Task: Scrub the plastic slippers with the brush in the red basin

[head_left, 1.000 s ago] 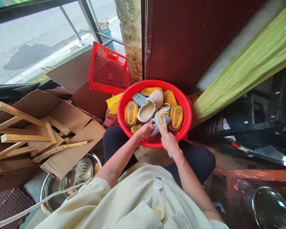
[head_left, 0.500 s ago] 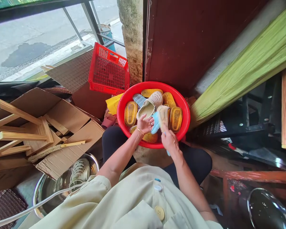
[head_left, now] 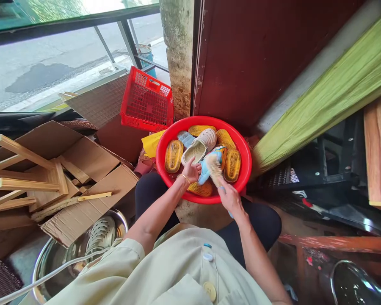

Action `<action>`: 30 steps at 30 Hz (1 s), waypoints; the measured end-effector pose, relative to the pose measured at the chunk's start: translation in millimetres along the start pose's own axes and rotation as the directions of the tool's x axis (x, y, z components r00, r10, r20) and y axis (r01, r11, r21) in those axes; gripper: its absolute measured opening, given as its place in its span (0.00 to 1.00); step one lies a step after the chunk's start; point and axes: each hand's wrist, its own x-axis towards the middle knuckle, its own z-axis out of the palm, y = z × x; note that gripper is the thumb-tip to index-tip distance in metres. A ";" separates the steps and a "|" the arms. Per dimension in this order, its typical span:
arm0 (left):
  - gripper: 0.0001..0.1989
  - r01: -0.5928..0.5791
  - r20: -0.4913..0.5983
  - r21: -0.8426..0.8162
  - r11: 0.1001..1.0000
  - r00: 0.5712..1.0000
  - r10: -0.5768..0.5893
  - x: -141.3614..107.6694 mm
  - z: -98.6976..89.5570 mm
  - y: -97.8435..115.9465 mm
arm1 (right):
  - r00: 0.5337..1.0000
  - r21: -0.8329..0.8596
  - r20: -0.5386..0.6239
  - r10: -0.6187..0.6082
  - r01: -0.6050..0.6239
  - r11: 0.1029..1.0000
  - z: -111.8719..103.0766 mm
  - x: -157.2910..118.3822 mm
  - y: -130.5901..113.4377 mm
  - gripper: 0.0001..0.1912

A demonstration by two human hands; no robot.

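Observation:
A red basin [head_left: 246, 169] between my knees holds several yellow shoes, a beige clog [head_left: 195, 153] and a grey-blue shoe [head_left: 186, 139]. My left hand [head_left: 192, 170] grips a light blue shoe [head_left: 205, 170] near the basin's front, its fingers curled at the shoe's left side. In my right hand [head_left: 230, 198] is a brush [head_left: 214, 167] with pale bristles and a blue handle. The bristles, slightly blurred, lie against or just over the right part of the light blue shoe. Which of the two I cannot tell.
A red crate [head_left: 147, 99] stands behind the basin. To the left, a cardboard box [head_left: 95, 203] holds wooden pieces, above a metal basin [head_left: 40, 262] with a clog in it. Green cloth [head_left: 320, 93] hangs at the right, and another metal bowl [head_left: 333, 281] is at lower right.
The brush and my right hand have shifted slightly down and right, and the brush is tilted more. The light blue shoe remains at my left hand. The whole view has shifted a little.

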 end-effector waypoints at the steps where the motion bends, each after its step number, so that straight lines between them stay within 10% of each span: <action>1: 0.24 -0.018 -0.034 0.057 0.998 0.999 0.020 0.9 1.7 -3.1 | 0.996 0.080 -0.078 0.046 -0.040 0.996 0.8 -2.5 8.9 0.31; 6: 0.19 -0.380 0.050 0.416 0.826 0.917 0.396 -1.4 16.3 -19.9 | 0.960 0.336 -0.166 0.225 -0.159 0.928 -7.4 -2.1 34.2 0.37; 9: 0.15 -0.594 0.295 0.679 0.431 0.758 0.582 -9.0 18.6 -13.9 | 0.968 0.390 -0.170 0.185 -0.106 0.914 -11.8 7.7 27.5 0.38; 12: 0.13 -0.568 0.506 0.819 -0.079 0.650 0.567 -15.7 7.4 -3.8 | 0.977 0.394 -0.164 0.134 -0.059 0.917 -9.3 20.2 10.3 0.38; 18: 0.19 -0.314 0.561 0.741 -0.593 0.775 0.290 -13.8 -34.6 -20.3 | 0.996 0.119 0.083 0.017 -0.027 0.993 8.8 29.8 -47.4 0.31; 22: 0.21 -0.236 0.471 0.707 -0.667 0.860 0.195 -9.8 -47.9 -35.6 | 0.965 -0.127 0.259 -0.051 0.086 0.988 15.2 18.1 -67.3 0.32; 30: 0.25 -0.146 0.450 0.695 -0.704 0.853 0.266 -16.7 -40.0 -33.8 | 0.945 -0.312 0.261 0.197 -0.111 0.944 -17.1 17.2 -4.3 0.32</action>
